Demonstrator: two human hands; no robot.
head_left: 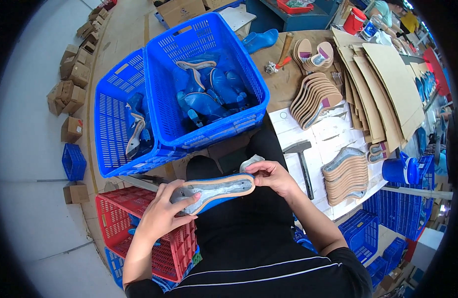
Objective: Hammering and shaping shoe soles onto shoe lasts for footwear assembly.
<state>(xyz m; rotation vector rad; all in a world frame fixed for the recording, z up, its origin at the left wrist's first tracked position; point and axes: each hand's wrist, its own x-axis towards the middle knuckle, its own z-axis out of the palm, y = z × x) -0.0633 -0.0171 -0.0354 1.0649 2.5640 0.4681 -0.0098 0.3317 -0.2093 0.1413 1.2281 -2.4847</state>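
Note:
A blue shoe last (pixel 220 190) lies across my lap, its sole side up, with a tan-edged grey insole on it. My left hand (pixel 162 204) is wrapped around the wider end, the thumb lying over the insole. At the narrow end my right hand (pixel 274 178) pinches the edge, fingers bent. A crumpled whitish scrap (pixel 252 163) sticks up beside the right fingertips; whether they grip it too is hard to tell. To the right, a hammer (pixel 304 166) rests on the white-covered table, close to fanned stacks of insoles (pixel 316 99).
A large blue crate (pixel 162 94) with blue lasts stands ahead, another blue crate (pixel 107 134) at its left. Red crates (pixel 115 216) sit by my left arm. Cardboard sheets (pixel 388 89) and a blue bucket (pixel 400 170) are at the right. A person (pixel 383 12) is at the far right.

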